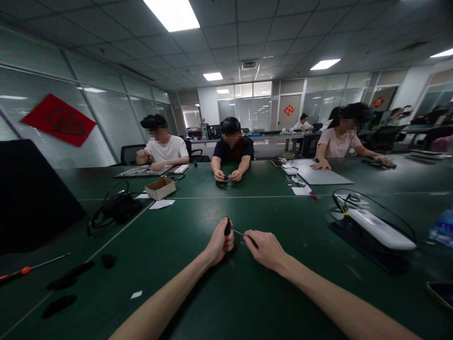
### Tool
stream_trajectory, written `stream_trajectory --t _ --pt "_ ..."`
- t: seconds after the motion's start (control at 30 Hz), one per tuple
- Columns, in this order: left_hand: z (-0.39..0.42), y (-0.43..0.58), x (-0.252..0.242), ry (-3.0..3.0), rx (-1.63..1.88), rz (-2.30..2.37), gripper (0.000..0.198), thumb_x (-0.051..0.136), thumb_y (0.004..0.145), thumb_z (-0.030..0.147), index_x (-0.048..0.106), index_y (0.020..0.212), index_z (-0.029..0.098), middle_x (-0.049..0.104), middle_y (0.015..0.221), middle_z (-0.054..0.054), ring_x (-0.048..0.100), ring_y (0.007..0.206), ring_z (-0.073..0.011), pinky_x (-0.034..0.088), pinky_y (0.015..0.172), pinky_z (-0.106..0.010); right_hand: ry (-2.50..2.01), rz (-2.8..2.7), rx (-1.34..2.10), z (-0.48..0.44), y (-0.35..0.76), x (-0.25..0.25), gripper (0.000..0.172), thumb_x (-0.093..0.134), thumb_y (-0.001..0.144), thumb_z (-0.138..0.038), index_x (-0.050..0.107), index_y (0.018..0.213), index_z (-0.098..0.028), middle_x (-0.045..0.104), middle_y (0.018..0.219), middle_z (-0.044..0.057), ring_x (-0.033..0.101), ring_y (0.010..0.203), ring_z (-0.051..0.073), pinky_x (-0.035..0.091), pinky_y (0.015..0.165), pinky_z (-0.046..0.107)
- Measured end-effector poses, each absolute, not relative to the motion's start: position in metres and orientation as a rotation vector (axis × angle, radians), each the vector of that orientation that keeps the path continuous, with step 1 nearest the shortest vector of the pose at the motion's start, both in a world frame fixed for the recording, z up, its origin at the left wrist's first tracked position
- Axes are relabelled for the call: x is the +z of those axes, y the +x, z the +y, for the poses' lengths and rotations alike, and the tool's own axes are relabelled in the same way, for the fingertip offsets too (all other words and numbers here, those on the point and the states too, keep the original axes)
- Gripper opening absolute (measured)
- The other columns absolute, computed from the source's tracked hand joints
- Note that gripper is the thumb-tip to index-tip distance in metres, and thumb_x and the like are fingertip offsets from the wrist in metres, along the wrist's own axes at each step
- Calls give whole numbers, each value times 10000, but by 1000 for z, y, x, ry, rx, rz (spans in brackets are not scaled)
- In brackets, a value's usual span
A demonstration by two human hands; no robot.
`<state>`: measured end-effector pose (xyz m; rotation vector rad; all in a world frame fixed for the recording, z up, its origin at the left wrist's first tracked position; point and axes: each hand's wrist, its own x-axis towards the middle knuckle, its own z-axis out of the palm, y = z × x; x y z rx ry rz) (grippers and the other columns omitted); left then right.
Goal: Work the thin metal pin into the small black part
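Observation:
My left hand [220, 244] is closed in a fist around a small black object [227, 227] whose top sticks out above the fingers. My right hand [266, 249] pinches a thin tool with a black handle [252, 241]; its fine metal tip [239, 233] points left and meets the black object. Both hands hover just above the dark green table [198, 283], a little apart, near its middle.
Black parts [71, 275] and an orange-handled screwdriver [26, 270] lie at the left. A black cable bundle [115, 208] and a cardboard box [160, 188] sit further back. A white device on a dark tray [380, 229] is at the right. Three people work across the table.

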<state>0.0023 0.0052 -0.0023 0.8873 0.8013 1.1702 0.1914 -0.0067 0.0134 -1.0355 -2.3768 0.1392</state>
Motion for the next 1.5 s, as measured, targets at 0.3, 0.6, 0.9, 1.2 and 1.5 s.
stream_trajectory --t 0.3,0.6,0.9,1.2,1.5 --pt "5 2 -1 884 1157 780 433 424 805 627 401 905 207 216 464 104 155 353 -49 122 350 -151 -1009 -2412 173 -5 189 14 312 314 961 -336 579 1033 -188 616 809 33 562 675 117 422 640 231" --pt "5 0 -2 891 1153 769 422 421 811 621 408 912 211 211 466 103 146 357 -46 120 352 -147 -1020 -2425 105 -2 187 9 296 333 954 -332 585 1046 -206 616 807 28 568 691 119 421 659 228" --pt "3 1 0 920 1161 786 432 414 811 626 410 942 214 216 457 105 145 354 -47 111 357 -147 -956 -2436 153 -2 188 10 315 317 959 -339 580 1079 -214 610 795 30 554 654 118 415 615 229" --pt "0 3 3 983 1176 783 364 452 824 575 402 930 230 253 491 94 174 368 -44 117 356 -140 -941 -2451 120 -3 189 11 310 318 960 -340 577 1079 -220 607 788 29 552 668 123 405 619 232" --pt "-1 4 3 982 1175 804 361 459 820 573 401 913 229 257 487 92 184 368 -47 128 355 -145 -918 -2448 86 -4 189 10 301 332 960 -335 585 1070 -216 619 797 24 555 670 114 394 617 221"
